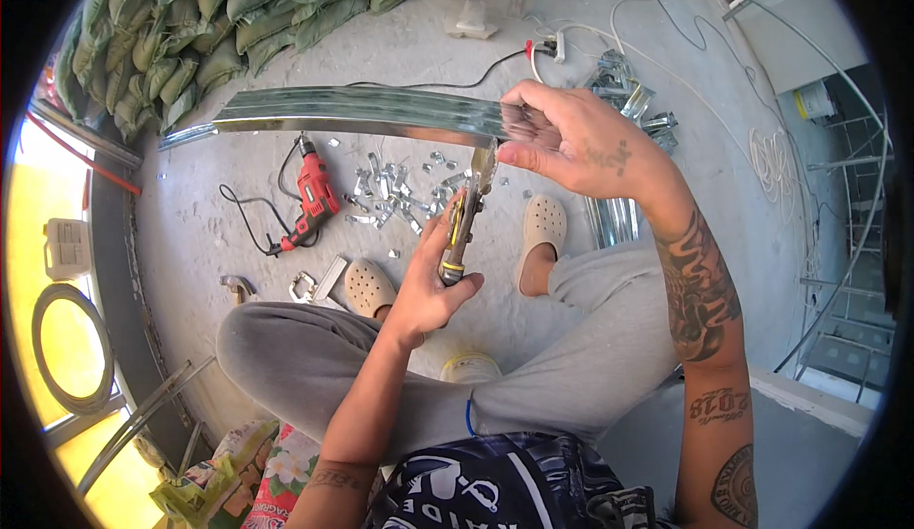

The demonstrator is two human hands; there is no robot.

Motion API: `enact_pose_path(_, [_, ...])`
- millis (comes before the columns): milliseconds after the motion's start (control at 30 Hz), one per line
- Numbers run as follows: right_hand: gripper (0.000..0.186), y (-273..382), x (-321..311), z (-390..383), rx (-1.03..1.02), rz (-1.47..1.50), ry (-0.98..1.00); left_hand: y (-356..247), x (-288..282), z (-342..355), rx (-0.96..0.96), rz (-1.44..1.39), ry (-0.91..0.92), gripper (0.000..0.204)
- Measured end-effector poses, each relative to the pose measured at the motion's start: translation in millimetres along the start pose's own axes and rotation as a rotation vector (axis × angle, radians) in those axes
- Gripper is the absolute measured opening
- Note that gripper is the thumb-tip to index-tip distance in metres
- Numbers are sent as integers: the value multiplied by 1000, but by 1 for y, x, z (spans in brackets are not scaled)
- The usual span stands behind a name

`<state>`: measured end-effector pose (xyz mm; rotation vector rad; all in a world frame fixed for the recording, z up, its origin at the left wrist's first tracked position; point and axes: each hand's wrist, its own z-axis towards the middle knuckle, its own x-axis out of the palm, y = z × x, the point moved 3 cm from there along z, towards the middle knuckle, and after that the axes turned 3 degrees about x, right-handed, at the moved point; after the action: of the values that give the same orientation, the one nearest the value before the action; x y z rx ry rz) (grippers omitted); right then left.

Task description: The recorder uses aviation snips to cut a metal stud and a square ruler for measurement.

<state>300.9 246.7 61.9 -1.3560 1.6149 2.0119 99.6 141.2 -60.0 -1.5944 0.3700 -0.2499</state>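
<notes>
My left hand (424,300) is wrapped round the handles of a pair of tin snips (461,229). Their jaws point away from me and meet the near edge of a long shiny metal channel (352,113), close to its right end. That end is gripped by my right hand (586,143), thumb below and fingers over the top, the fingers slightly smeared by motion. Level above the floor, the channel reaches far to the left. Small cut metal pieces (392,191) lie scattered on the floor beneath it. Whether the blades are biting into the metal I cannot tell.
A red power drill (316,196) with a black cord lies left of the scraps. Nearby are a clamp (319,281) and a hammer (238,287). Green sacks (257,0) are piled far left. More metal pieces (619,86) and a white power strip (560,48) lie far right.
</notes>
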Motion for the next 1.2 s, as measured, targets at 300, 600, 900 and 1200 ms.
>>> enact_pose_path(300, [41,-1,7,2,10,-56,-39,17,-7,-1,-27,196,-173,71])
enact_pose_path(600, [41,7,18,4,42,72,-24,15,-15,-2,-211,126,-236,41])
enact_pose_path(900, [46,7,20,9,-27,15,-120,15,-19,0,-195,209,-271,34])
enact_pose_path(1200, [47,6,17,6,-6,-13,-106,13,-21,3,-139,260,-309,29])
